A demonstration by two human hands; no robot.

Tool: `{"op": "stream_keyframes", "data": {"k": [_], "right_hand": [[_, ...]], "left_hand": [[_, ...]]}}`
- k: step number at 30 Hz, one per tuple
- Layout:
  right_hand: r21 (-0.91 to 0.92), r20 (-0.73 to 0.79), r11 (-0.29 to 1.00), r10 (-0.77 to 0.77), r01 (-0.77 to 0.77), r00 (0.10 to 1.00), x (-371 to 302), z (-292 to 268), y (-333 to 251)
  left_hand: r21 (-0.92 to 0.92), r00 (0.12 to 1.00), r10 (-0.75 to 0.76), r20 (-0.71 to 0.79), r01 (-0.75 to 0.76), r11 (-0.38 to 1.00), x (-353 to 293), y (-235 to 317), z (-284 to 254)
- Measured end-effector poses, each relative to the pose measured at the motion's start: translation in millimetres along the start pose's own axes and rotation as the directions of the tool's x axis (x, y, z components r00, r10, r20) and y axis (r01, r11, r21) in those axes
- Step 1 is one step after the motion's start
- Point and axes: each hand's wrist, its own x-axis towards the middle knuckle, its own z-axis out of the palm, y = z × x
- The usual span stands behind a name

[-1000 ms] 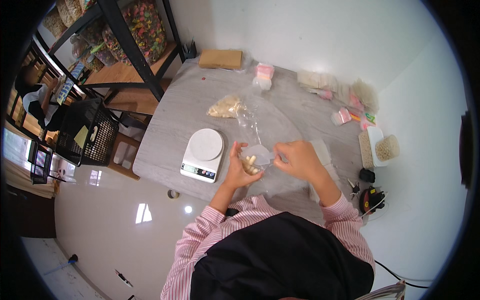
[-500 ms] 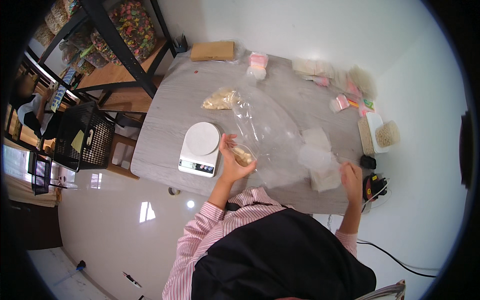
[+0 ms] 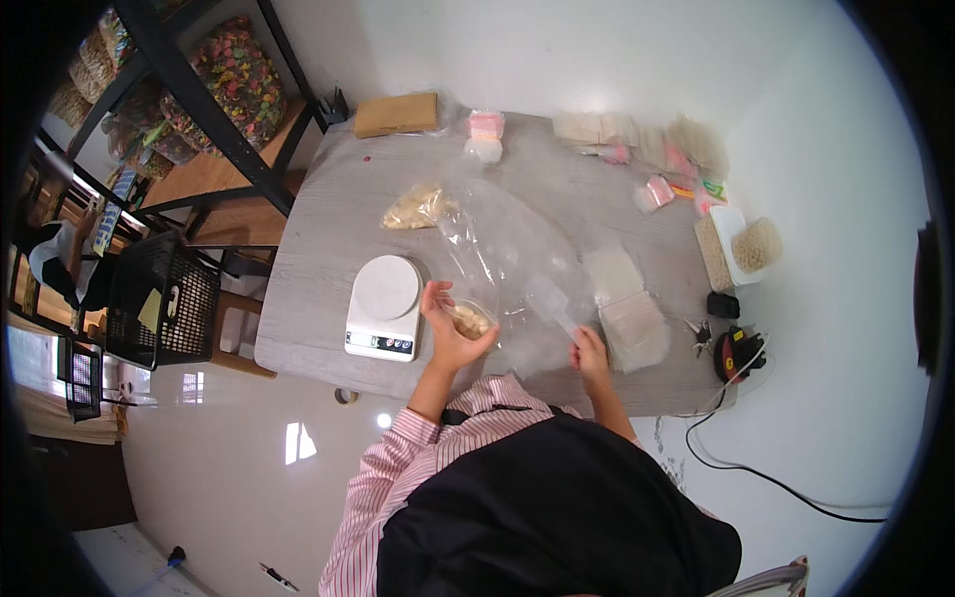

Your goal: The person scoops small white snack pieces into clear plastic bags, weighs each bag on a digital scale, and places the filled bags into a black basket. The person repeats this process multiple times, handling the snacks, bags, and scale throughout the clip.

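My left hand [image 3: 458,333] curves round the opening of a small clear plastic bag [image 3: 472,318], with pale snack pieces inside it. In my right hand [image 3: 590,355] is the narrow end of a translucent whitish scoop-like thing [image 3: 549,300], its wide end pointing left over the table. A large clear plastic bag [image 3: 507,234] lies spread beyond both hands, with pale snack pieces [image 3: 416,207] at its far left end. Just left of my left hand stands a white kitchen scale [image 3: 386,308]. Stacked clear packets [image 3: 629,316] lie right of my right hand.
A cardboard box [image 3: 396,115], pink-and-white packets [image 3: 484,135] and flat clear bags [image 3: 597,129] lie along the back. Right stand a white tray [image 3: 729,239] with bagged goods and a black-and-red device [image 3: 738,355] with a cable. Left are a shelf [image 3: 224,154] and black basket [image 3: 169,303].
My right hand has swung left from beyond the stacked packets, carrying the scoop-like thing toward the large bag. My left hand still holds the small bag. The view has shifted slightly.
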Motion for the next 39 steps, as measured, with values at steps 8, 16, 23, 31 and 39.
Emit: {"op": "stream_keyframes", "data": {"k": [8, 16, 23, 31, 39], "right_hand": [[-0.859, 0.189, 0.331, -0.502, 0.39, 0.844, -11.8, -6.7, -56.8], [-0.293, 0.477, 0.487, -0.672, 0.823, 0.567, -56.8, 89.7, -157.0], [-0.062, 0.566, 0.728, -0.538, 0.683, 0.625, -40.9, 150.2, -161.3], [-0.114, 0.71, 0.867, -0.271, 0.486, 0.65, -13.9, 170.0, -157.9], [-0.107, 0.825, 0.575, -0.404, 0.811, 0.395, -13.7, 188.6, -179.2]], "left_hand": [[0.005, 0.994, 0.013, -0.113, -0.013, 1.0, 17.0, 20.5, -27.4], [0.041, 0.979, 0.174, -0.103, -0.17, 0.985, 40.8, 60.1, -40.9], [-0.01, 0.989, 0.103, -0.106, -0.104, 0.994, 34.4, 65.1, -56.4], [-0.228, 0.802, -0.509, 0.311, 0.583, 0.78, 9.6, 57.6, -98.1], [-0.373, 0.853, -0.48, 0.208, 0.522, 0.767, 2.0, 69.9, -105.0]]}}
